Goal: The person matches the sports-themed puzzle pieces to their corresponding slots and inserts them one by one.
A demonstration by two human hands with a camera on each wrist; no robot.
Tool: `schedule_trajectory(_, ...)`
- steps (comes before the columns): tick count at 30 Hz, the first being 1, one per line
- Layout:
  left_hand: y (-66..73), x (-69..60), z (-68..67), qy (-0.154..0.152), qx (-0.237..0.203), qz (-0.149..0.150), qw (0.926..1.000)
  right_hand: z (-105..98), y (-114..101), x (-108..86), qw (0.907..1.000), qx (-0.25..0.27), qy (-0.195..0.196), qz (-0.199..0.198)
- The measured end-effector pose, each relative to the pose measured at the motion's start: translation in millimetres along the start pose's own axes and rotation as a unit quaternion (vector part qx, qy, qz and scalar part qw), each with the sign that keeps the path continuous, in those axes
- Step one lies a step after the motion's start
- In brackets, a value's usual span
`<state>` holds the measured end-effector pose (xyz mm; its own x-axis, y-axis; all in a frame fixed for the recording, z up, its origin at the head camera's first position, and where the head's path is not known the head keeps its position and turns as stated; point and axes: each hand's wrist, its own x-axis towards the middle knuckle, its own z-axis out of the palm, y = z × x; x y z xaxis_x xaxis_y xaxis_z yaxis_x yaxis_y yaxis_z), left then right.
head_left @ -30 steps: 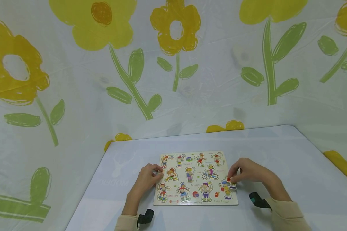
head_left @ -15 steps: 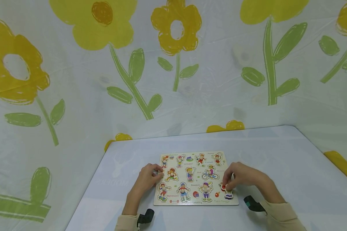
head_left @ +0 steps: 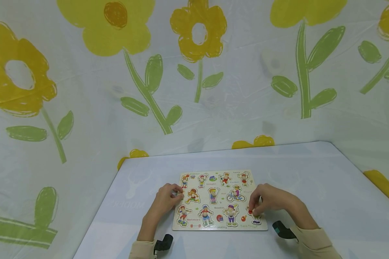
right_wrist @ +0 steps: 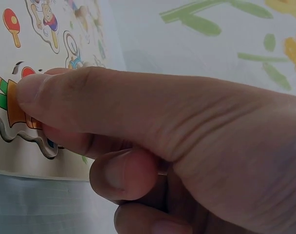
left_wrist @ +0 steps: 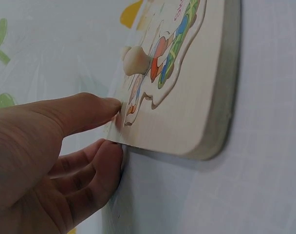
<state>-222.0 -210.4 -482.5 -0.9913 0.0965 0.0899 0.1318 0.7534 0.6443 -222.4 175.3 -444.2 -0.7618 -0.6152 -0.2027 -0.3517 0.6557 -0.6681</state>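
Observation:
A wooden knob puzzle board point(head_left: 220, 209) with sports figures lies on the table. My left hand point(head_left: 166, 196) holds its left edge; in the left wrist view the thumb rests at the board's face, with the other fingers curled by the edge. At the board's lower right corner, my right hand point(head_left: 270, 197) pinches a figure-shaped puzzle piece point(head_left: 256, 221) between thumb and fingers. The piece is over its recess, mostly covered by the fingers. In the right wrist view the thumb hides its knob, and part of the recess outline shows. Whether the piece sits flush, I cannot tell.
Several other figure pieces with round wooden knobs sit in the board, among them a cyclist point(head_left: 235, 194) and a baseball player point(head_left: 230, 215). The white table point(head_left: 298, 158) extends around the board. Behind it hangs a flower-printed curtain point(head_left: 240, 90).
My right hand has moved left and slightly down with the puzzle piece, from the board's right edge onto the lower right recess. My left hand keeps its place on the board.

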Motion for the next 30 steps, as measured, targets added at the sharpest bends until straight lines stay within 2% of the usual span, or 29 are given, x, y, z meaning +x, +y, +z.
schedule_trajectory(30,0.5,0.1,-0.2,-0.002,-0.001,0.008,1.0000,-0.2,5.4,-0.2,1.0000,0.009,0.002,0.000)
